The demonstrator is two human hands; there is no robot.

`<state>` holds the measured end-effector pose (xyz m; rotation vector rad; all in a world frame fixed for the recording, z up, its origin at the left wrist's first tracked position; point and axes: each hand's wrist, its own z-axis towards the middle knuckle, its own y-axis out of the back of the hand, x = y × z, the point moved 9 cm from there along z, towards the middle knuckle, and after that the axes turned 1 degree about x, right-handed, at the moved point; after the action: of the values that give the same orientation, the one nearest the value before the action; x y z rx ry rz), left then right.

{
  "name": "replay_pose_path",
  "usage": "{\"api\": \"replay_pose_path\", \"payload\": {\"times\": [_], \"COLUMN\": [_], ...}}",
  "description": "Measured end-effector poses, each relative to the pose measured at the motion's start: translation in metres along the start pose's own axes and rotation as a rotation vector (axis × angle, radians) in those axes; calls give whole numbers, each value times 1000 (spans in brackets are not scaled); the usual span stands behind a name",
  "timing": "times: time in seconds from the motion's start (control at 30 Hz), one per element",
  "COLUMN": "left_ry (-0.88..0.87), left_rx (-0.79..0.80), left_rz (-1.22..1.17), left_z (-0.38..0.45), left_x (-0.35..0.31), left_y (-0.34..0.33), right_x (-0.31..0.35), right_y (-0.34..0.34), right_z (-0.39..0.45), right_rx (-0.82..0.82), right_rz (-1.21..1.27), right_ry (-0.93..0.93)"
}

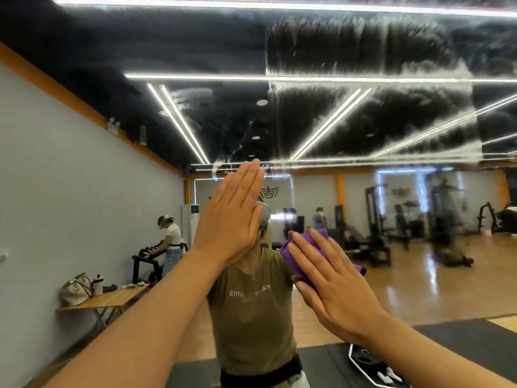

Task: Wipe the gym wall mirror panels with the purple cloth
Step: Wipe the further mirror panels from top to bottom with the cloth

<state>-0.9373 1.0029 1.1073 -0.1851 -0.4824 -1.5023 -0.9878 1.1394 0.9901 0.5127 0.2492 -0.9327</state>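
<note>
Cloth (321,234) lies pinned to mirror (363,121) under flat right fingers (313,264); left fingers (243,186) flat, held together.

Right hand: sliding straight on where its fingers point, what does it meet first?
Probably the left hand: the right hand, pressing the folded purple cloth on the wall mirror, points up-left at it. Both seem flat on the mirror; depth is unclear.

A gym: weight machines (376,217) and a dumbbell rack (145,259) reflected in the wall mirror (363,121).
</note>
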Motion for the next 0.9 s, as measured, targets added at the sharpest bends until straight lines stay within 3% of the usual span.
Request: {"api": "replay_pose_path", "payload": {"times": [0.2, 0.5, 0.63, 0.9], "left_ry": [42, 52, 66, 233], "left_rx": [-14, 47, 57, -16], "left_rz": [-18, 4, -11, -17], "left_z": [0, 0, 0, -13], "left_x": [-4, -3, -7, -22], "left_y": [-1, -1, -3, -4], "right_x": [-6, -72, -41, 29], "right_y": [4, 41, 30, -21], "right_z": [10, 130, 84, -70], "right_rx": [5, -104, -158, 32], "right_rz": [29, 145, 174, 95], "right_ry": [23, -256, -200, -52]}}
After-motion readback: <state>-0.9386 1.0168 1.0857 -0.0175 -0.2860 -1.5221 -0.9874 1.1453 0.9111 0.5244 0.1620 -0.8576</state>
